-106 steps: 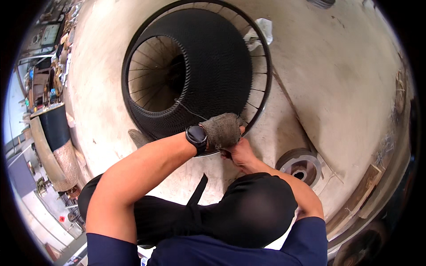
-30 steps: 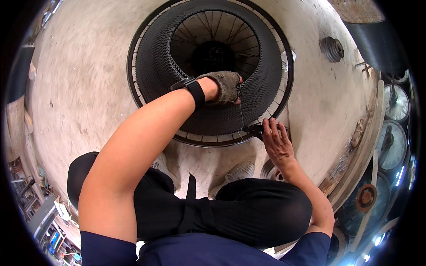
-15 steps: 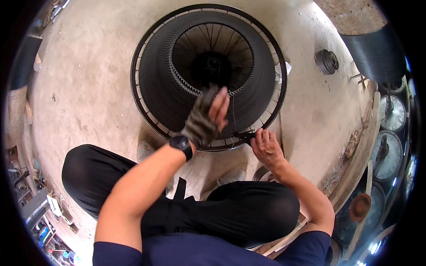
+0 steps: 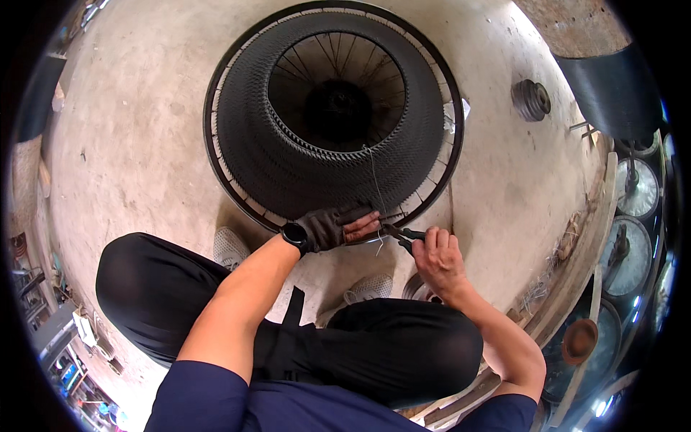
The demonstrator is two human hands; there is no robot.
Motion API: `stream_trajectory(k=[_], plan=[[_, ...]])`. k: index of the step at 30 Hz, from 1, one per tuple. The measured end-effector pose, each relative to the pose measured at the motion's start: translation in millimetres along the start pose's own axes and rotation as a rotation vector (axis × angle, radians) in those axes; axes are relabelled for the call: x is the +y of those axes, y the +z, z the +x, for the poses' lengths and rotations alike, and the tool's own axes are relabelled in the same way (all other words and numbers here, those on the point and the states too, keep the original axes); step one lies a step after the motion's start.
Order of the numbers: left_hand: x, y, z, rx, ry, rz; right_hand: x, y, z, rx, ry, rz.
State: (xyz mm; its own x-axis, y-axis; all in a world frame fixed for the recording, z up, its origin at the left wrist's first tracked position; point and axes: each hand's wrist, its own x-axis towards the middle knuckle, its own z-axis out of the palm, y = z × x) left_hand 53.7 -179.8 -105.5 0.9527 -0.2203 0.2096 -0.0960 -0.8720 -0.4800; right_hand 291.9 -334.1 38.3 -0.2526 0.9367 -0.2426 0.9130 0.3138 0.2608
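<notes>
A large spoked metal reel (image 4: 455, 137) lies on the floor in front of my knees. It carries a cone-shaped coil of black toothed strip (image 4: 248, 129). A thin pale wire (image 4: 375, 176) runs from the coil's inner rim down to its near edge, where its loose end curls. My left hand (image 4: 338, 226), in a dark glove with bare fingertips and with a watch at the wrist, rests on that edge, its fingers together against the wire. My right hand (image 4: 439, 259) is bare and wrapped round dark-handled pliers (image 4: 409, 236), whose jaws are at the wire beside my left fingertips.
A small grooved dark pulley (image 4: 530, 99) sits on the floor at the right. Beyond it stands a thick dark cylinder (image 4: 608, 86). Wooden boards (image 4: 586, 259) edge the right side, with more round reels (image 4: 626, 252) behind them. My shoes (image 4: 368, 286) flank the near rim.
My left hand has come down from the coil's inner rim to its near edge. The pliers have turned toward the wire, and the reel appears slightly farther left.
</notes>
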Motion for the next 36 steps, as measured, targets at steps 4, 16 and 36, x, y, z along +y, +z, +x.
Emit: stream_trajectory(k=[4, 16, 36], plan=[[2.3, -0.5, 8.9, -0.008, -0.019, -0.009, -0.1, 3.3, 1.4, 0.068, -0.014, 0.056], [9.0, 2.5, 13.7, -0.084, -0.037, -0.283, -4.3, 12.3, -6.7, -0.282, 0.324, 0.771], [31.7, 26.9, 22.1, -0.060, -0.092, -0.116, -0.3, 30.0, -18.7, -0.611, 0.834, 2.412]])
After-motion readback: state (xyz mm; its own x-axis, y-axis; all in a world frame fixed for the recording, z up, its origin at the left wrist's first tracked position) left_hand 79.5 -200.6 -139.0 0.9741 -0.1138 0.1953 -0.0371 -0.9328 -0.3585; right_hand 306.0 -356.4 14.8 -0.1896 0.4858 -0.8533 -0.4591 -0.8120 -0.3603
